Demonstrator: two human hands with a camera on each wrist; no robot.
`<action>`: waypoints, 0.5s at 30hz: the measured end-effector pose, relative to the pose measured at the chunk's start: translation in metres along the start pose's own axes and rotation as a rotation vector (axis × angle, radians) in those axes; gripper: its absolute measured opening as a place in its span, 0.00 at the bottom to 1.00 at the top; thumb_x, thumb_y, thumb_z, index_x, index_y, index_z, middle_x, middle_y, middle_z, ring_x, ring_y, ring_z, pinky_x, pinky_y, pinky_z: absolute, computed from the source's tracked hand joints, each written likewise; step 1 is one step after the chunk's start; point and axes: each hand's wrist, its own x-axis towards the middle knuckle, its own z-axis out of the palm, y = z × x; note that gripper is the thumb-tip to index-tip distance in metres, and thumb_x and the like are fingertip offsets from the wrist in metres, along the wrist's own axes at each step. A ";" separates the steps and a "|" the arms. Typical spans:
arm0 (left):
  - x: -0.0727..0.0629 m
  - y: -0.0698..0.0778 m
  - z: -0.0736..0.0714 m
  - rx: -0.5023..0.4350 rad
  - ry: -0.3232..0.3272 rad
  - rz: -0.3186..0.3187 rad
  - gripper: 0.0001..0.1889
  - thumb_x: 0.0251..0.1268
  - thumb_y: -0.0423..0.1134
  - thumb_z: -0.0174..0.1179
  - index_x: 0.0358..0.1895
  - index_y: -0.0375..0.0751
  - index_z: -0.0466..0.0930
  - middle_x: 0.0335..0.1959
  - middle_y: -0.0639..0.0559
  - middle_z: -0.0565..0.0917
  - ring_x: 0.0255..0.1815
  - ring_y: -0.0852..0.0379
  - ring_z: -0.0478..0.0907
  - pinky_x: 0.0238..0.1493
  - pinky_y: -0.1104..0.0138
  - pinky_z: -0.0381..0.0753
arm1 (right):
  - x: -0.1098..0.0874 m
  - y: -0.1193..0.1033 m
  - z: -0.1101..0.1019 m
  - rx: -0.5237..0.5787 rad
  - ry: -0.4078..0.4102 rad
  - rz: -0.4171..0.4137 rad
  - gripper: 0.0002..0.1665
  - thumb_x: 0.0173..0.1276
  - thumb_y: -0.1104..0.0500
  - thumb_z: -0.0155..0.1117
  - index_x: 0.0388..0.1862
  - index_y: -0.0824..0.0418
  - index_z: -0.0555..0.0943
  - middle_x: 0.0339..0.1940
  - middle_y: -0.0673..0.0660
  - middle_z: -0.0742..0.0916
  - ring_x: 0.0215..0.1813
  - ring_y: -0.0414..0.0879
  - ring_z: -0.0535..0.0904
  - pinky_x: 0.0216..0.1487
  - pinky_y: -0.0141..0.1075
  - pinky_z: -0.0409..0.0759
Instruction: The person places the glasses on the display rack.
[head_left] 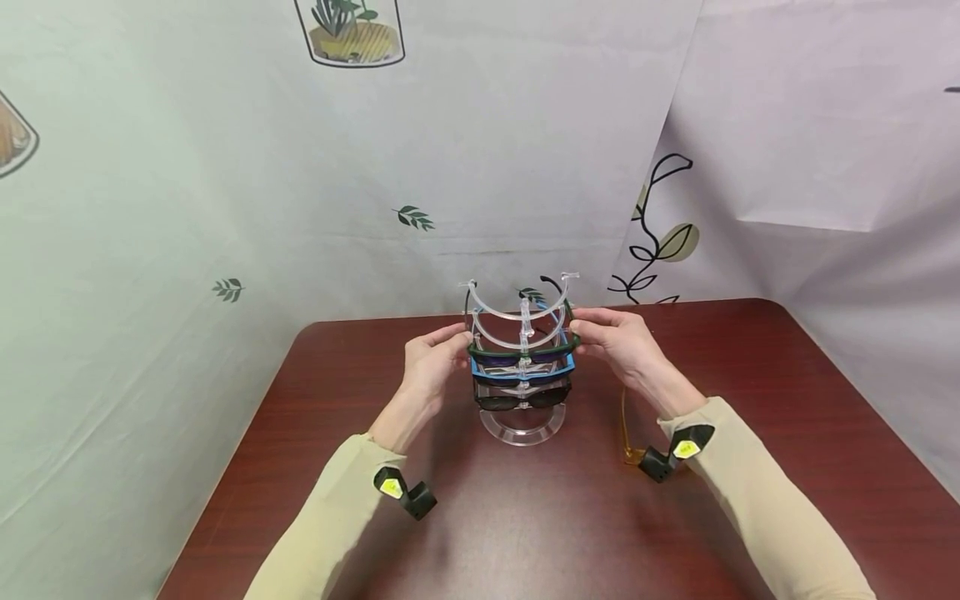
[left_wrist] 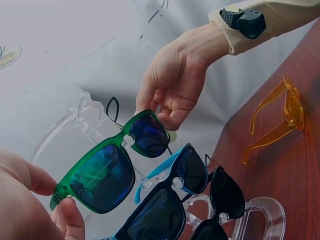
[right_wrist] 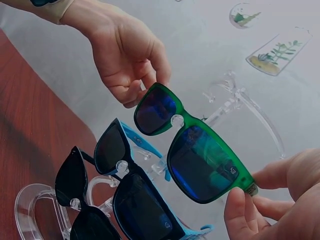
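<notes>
A pair of green-framed sunglasses (left_wrist: pixel 102 175) with blue mirrored lenses sits across an upper tier of a clear display stand (head_left: pixel 517 437), its bridge at a clear nose peg. My left hand (head_left: pixel 435 367) pinches one end of the green frame between thumb and fingers. At the opposite end my right hand (head_left: pixel 626 350) pinches the frame near the hinge. Directly below are blue-and-black sunglasses (right_wrist: pixel 147 205), and under them black sunglasses (right_wrist: pixel 70 177), both on the stand. Clear curved arms of the stand rise above the green pair.
Orange glasses (left_wrist: pixel 295 110) lie on the dark red table (head_left: pixel 495 533), beside the stand and partly hidden by my right forearm in the head view. Behind the table hangs a pale cloth (head_left: pixel 315 200) with plant prints.
</notes>
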 end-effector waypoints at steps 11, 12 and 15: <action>0.000 -0.001 -0.002 -0.004 -0.014 -0.016 0.16 0.65 0.27 0.62 0.55 0.22 0.80 0.27 0.51 0.84 0.22 0.61 0.76 0.25 0.73 0.78 | -0.002 -0.002 0.000 0.007 -0.003 0.000 0.26 0.72 0.65 0.63 0.65 0.78 0.72 0.42 0.56 0.87 0.38 0.41 0.83 0.41 0.32 0.85; 0.000 -0.001 -0.003 -0.006 -0.014 -0.016 0.16 0.66 0.27 0.62 0.55 0.22 0.80 0.27 0.51 0.84 0.23 0.61 0.77 0.25 0.73 0.78 | -0.002 -0.002 0.000 0.007 -0.004 0.001 0.26 0.72 0.65 0.63 0.64 0.78 0.72 0.40 0.54 0.87 0.39 0.41 0.83 0.41 0.32 0.85; -0.001 -0.001 -0.005 -0.009 -0.010 -0.016 0.16 0.67 0.28 0.61 0.55 0.22 0.80 0.29 0.50 0.84 0.25 0.60 0.80 0.25 0.73 0.78 | -0.003 -0.002 -0.001 0.008 -0.001 0.003 0.26 0.73 0.64 0.63 0.63 0.79 0.72 0.36 0.51 0.87 0.40 0.43 0.84 0.40 0.32 0.85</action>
